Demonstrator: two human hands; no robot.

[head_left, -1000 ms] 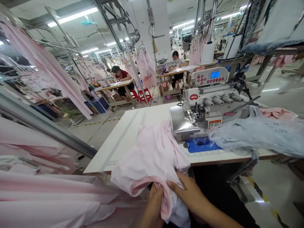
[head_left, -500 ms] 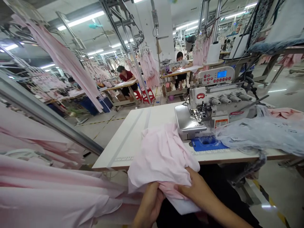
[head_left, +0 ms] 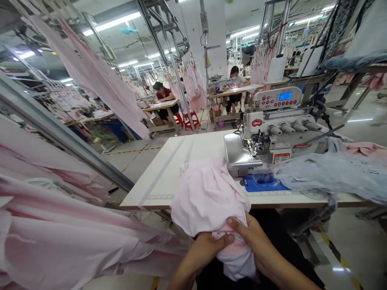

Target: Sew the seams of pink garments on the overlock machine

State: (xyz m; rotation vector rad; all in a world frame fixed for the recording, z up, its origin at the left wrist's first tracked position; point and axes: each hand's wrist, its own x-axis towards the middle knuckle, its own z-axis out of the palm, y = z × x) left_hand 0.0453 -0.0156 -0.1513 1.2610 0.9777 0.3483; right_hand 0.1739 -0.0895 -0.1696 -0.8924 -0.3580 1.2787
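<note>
A light pink garment (head_left: 208, 193) lies bunched over the front edge of the white sewing table, its lower part hanging toward my lap. My left hand (head_left: 208, 249) grips its folds from the left, thumb on top and the other fingers hidden under the cloth. From the right, my right hand (head_left: 249, 235) pinches the same cloth, thumb across a fold. A darker pink layer shows between the two thumbs. Beyond the garment stands an overlock sewing machine (head_left: 272, 125), its shiny metal plate (head_left: 238, 151) just behind the fabric.
Clear plastic bags (head_left: 332, 169) lie on the table's right side beside a blue pad (head_left: 264, 182). Pink fabric (head_left: 75, 237) hangs at the left, near a slanting metal rail (head_left: 69, 133). Thread cones (head_left: 276, 68) stand behind the machine. Two people sit at tables farther back.
My left hand has moved right and up, its thumb now over the cloth. My hands are closer together, and the garment's lower part is more gathered between them.
</note>
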